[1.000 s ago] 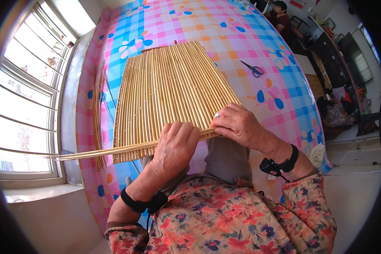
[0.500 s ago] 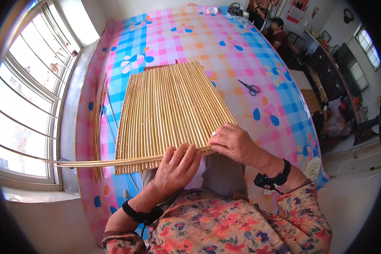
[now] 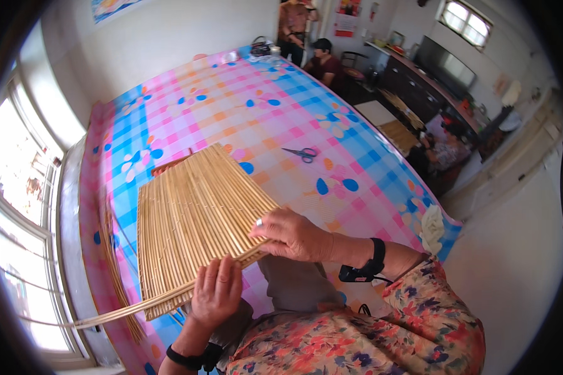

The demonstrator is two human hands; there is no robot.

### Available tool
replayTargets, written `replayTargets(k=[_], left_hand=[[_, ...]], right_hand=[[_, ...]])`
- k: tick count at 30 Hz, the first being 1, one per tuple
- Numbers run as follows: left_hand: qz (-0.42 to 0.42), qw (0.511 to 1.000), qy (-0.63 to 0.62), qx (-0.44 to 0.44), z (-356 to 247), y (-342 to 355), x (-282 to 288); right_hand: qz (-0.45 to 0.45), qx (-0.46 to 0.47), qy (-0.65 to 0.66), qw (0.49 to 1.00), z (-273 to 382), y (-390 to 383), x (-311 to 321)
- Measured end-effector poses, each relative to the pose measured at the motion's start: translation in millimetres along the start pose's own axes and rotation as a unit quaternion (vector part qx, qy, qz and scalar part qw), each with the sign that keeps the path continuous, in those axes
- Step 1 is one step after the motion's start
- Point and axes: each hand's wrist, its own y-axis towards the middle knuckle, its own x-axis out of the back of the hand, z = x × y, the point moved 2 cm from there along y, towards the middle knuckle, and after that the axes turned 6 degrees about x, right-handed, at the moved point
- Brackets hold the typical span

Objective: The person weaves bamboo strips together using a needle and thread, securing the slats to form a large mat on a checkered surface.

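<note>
A mat of straight, pale-yellow plant stalks [image 3: 191, 219], joined by rows of stitching, slants over my lap. Along its near edge runs a bundle of long loose stalks [image 3: 120, 312], whose thin ends stick out past the mat toward the window. My left hand [image 3: 215, 292] lies over the bundle and the mat's near edge, fingers close together and thumb hidden. At the near right corner, my right hand [image 3: 295, 235] pinches the mat and stalk ends between thumb and fingers. A ring sits on one finger of it.
Dark-handled scissors [image 3: 305, 154] lie beyond the mat on the checked, flowered sheet [image 3: 213, 87]. More loose stalks [image 3: 116, 275] lie at the left by the barred window [image 3: 25, 250]. A crumpled white cloth [image 3: 431, 228] is at the right. Several people [image 3: 326, 62] are farther off.
The view has swung to the right, so mat and hands appear farther left and the mat more tilted. Both hands keep their hold on the near edge.
</note>
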Motion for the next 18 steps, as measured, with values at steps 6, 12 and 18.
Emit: replayTargets(k=[6, 12, 18], left_hand=[[-0.011, 1.0, 0.018, 0.012, 26, 22, 15], [-0.009, 0.999, 0.04, 0.024, 50, 16, 16], [-0.002, 0.999, 0.04, 0.017, 64, 30, 11]], right_hand=[[-0.228, -0.194, -0.046, 0.953, -25, -75, 53], [-0.054, -0.577, -0.137, 0.804, -5, -334, 21], [-0.107, -0.789, -0.131, 0.591, 91, -537, -18]])
